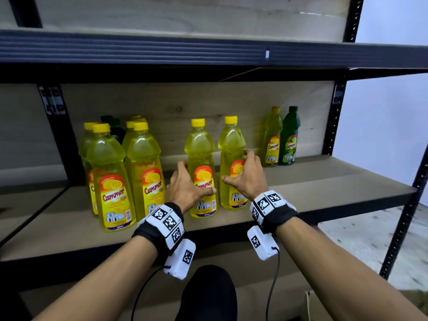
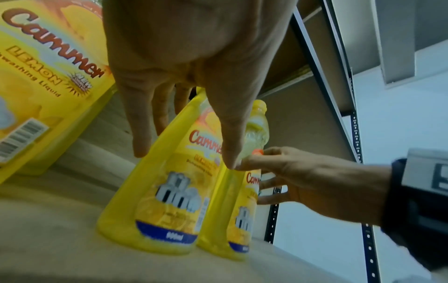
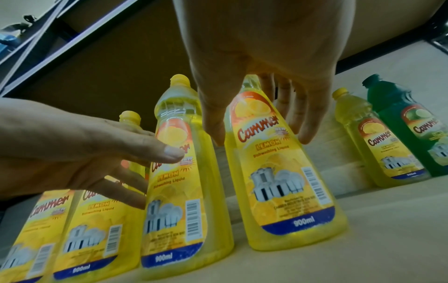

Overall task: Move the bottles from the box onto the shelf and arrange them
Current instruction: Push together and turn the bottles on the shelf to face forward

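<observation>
Two tall yellow Cammer lemon bottles stand upright side by side on the wooden shelf [image 1: 324,181]. My left hand [image 1: 194,179] straddles the left bottle [image 1: 201,154]: its thumb touches the label and the spread fingers lie along the bottle's left side. The right bottle [image 1: 231,144] sits between the thumb and the fairly straight fingers of my right hand [image 1: 236,166]. The left wrist view shows my left hand [image 2: 185,157] hanging over the left bottle [image 2: 169,191]. In the right wrist view, my right hand [image 3: 261,140] brackets the right bottle [image 3: 278,181].
A cluster of several yellow bottles [image 1: 111,172] stands at the shelf's left, with dark green ones [image 1: 111,126] behind. A smaller yellow bottle [image 1: 273,137] and a green bottle [image 1: 289,137] stand at the back right. The upper shelf beam [image 1: 208,52] hangs overhead. Bare board lies right of my hands.
</observation>
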